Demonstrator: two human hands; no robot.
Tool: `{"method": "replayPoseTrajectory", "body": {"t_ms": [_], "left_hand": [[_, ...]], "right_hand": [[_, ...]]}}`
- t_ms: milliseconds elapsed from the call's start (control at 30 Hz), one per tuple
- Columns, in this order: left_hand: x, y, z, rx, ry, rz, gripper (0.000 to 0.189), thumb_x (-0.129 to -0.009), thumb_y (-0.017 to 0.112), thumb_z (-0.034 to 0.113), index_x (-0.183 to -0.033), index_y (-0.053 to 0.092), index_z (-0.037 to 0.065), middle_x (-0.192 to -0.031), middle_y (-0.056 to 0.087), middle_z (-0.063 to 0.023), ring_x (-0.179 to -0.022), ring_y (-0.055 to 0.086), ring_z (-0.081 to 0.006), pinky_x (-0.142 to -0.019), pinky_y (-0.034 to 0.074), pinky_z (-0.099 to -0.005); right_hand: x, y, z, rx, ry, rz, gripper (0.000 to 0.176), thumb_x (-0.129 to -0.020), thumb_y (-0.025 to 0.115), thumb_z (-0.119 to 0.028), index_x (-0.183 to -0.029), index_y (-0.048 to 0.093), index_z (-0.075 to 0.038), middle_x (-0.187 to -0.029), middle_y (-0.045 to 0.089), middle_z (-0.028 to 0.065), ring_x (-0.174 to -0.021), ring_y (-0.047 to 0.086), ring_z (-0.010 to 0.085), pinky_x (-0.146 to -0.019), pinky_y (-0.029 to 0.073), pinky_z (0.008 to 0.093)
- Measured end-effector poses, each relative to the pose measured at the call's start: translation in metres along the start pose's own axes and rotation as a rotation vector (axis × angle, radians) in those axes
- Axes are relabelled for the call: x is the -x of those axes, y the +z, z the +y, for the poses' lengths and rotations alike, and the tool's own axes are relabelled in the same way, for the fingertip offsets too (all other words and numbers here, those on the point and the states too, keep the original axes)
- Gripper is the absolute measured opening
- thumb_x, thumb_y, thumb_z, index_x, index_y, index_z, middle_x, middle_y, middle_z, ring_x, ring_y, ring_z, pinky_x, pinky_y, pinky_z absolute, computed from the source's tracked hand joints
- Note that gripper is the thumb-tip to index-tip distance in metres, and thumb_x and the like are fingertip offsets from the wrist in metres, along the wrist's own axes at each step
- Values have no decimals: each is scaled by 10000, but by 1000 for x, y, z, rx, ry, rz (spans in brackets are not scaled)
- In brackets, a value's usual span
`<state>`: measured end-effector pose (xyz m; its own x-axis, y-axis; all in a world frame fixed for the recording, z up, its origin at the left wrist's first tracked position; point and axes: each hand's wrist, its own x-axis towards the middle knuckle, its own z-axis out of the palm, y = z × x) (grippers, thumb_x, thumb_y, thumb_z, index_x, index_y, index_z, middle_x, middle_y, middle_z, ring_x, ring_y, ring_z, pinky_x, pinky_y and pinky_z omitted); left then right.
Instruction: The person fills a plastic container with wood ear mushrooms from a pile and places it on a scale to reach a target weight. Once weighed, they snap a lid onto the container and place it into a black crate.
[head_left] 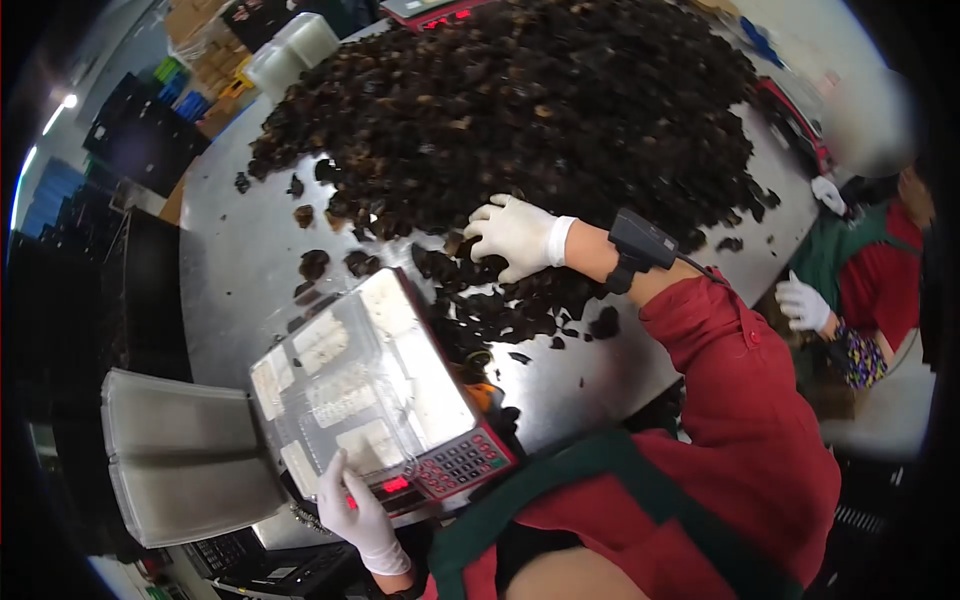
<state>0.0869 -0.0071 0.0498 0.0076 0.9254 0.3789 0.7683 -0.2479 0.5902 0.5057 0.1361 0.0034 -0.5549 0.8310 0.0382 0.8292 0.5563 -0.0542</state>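
Observation:
My right hand (518,238), in a white glove, reaches over the near edge of a large heap of dark, curled dried wood ear fungus (520,110). Its fingers are spread and rest at the loose pieces. Lower left, my left hand (358,512), gloved too, has its fingers extended by the near edge of a red-framed digital scale (465,465). A clear plastic tray (345,385) lies on the scale's pan, with light glaring off it. The scale's red display is partly behind my left fingers.
Stacked clear plastic trays (185,450) stand left of the scale, and more trays (290,55) sit at the far edge of the metal table (225,270). Further scales (795,125) stand round the heap. At right is a co-worker with a gloved hand (803,302) low by the table.

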Motion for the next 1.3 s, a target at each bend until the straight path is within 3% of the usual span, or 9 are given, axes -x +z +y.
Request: {"method": "replayPoseTrajectory", "body": {"t_ms": [200,333,400,533,700,833,967,1200,1300], "left_hand": [[-2,-9,33,65,68,2,268,-922,560,-96,-1159,668,-37,-996,692,-145,-852,667,-242,-771,528,-333],[4,-4,60,72,161,6,261,-899,550,-121,-1120,668,-48,-964,675,-148,-868,653,-253,-780,518,-335],[5,4,75,90,302,-70,270,-874,559,-126,-1103,673,-38,-943,665,-147,-820,633,-254,-743,503,-342],[9,21,101,72,334,-164,289,-837,592,-121,-1090,680,-14,-915,648,-131,-780,596,-270,-705,479,-350],[11,31,112,85,352,-223,311,-830,586,-130,-1097,680,-1,-930,650,-130,-812,607,-280,-732,486,-363],[9,36,117,69,366,-266,313,-827,585,-132,-1096,678,-1,-936,652,-131,-827,615,-284,-748,493,-366],[7,39,120,49,384,-303,312,-831,582,-133,-1099,675,-3,-948,656,-138,-837,620,-289,-764,497,-372],[9,43,120,45,344,-350,280,-856,574,-128,-1096,664,-16,-967,661,-150,-872,633,-304,-790,500,-375],[9,44,123,43,358,-359,262,-879,561,-126,-1096,662,-18,-974,671,-141,-885,638,-292,-802,500,-373]], "right_hand": [[64,-7,-15,89,119,-10,479,-670,817,-334,-1127,702,-249,-1373,558,17,-1394,413,254,-1169,295,537],[103,-15,-15,38,326,176,680,-656,838,-388,-1287,620,-259,-1488,463,38,-1440,349,305,-1180,258,587],[121,-17,-15,55,424,182,744,-663,838,-434,-1341,581,-271,-1523,435,51,-1450,330,319,-1184,242,601],[152,-16,-14,12,524,215,808,-677,835,-453,-1406,532,-280,-1577,359,72,-1469,293,341,-1175,231,633],[182,-13,-26,-240,581,452,715,-726,825,-312,-1388,567,-242,-1588,323,139,-1453,301,394,-1165,313,522],[201,11,-46,-343,717,560,690,-742,805,-279,-1383,566,-194,-1577,330,167,-1396,367,415,-1145,345,499],[217,22,-71,-422,879,528,630,-755,775,-204,-1354,583,-171,-1556,351,176,-1304,451,410,-1095,401,489],[242,16,-80,-339,983,494,611,-751,782,-207,-1336,606,-184,-1556,362,153,-1229,528,385,-1015,478,454],[249,18,-79,-351,982,584,548,-737,787,-192,-1269,655,-201,-1560,371,143,-1137,584,342,-965,508,415]]}}
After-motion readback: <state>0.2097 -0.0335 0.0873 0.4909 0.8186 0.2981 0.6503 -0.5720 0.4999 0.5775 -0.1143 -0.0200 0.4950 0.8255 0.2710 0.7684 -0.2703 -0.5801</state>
